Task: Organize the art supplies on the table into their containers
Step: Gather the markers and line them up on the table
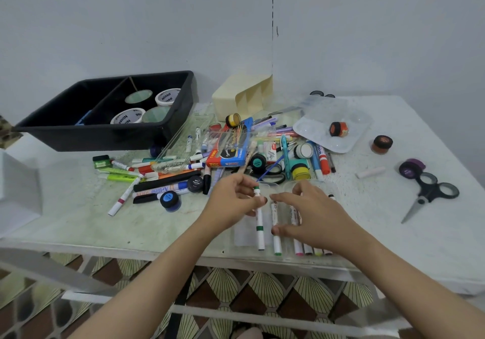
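**A:** Your left hand is on the green marker, thumb and fingertips pinching it near the capped top.

**B:** And the other one?

**A:** Your right hand is spread and loosely arched over the clear case by the front edge. It grips nothing that I can make out. Whether the thumb touches the row beneath, I can't tell.

**B:** How far along are you?

**A:** Early, I'd say. A handful of markers lie side by side in that case, and tape rolls sit in the black bin at the back left. But the big pile of pens and markers sprawls across the middle of the worktop. Paint pots are scattered through it and out to your right, and scissors lie far right. The cream organiser is tipped on its side at the back, with nothing showing inside.

**B:** And the green marker against your hands?

**A:** It hangs down from your left fingers toward you, over the left end of the case. It is just beside the nearest marker in the row, a touch left of your right thumb. I can't tell whether its lower end rests on the case.
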A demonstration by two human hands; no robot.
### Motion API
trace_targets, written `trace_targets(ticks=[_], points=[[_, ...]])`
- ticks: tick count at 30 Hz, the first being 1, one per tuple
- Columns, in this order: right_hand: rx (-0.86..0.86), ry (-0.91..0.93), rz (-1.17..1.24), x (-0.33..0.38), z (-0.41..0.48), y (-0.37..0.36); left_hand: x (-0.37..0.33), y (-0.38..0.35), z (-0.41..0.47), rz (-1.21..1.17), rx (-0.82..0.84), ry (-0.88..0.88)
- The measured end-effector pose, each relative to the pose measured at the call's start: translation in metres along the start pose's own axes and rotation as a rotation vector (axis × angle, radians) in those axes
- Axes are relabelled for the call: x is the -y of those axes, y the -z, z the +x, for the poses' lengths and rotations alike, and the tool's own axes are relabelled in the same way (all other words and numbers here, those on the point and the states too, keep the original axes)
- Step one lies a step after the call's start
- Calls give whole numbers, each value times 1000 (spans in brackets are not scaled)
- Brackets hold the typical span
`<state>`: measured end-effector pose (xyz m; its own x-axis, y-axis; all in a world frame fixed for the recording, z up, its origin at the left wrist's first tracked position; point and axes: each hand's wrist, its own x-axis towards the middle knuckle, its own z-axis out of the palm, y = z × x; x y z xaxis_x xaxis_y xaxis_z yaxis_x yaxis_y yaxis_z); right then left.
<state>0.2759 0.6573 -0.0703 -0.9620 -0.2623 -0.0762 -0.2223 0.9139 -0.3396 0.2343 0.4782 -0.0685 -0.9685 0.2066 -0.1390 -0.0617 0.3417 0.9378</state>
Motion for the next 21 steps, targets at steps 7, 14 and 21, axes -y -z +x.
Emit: trace_targets(ticks=[7,14,21], points=[[56,48,19,-6,-4,3,4,-9,-7,97,47,10],[66,54,8,-7,-3,3,4,-4,-15,138,170,52],[60,57,23,-8,-4,2,7,-4,-17,360,197,-115]])
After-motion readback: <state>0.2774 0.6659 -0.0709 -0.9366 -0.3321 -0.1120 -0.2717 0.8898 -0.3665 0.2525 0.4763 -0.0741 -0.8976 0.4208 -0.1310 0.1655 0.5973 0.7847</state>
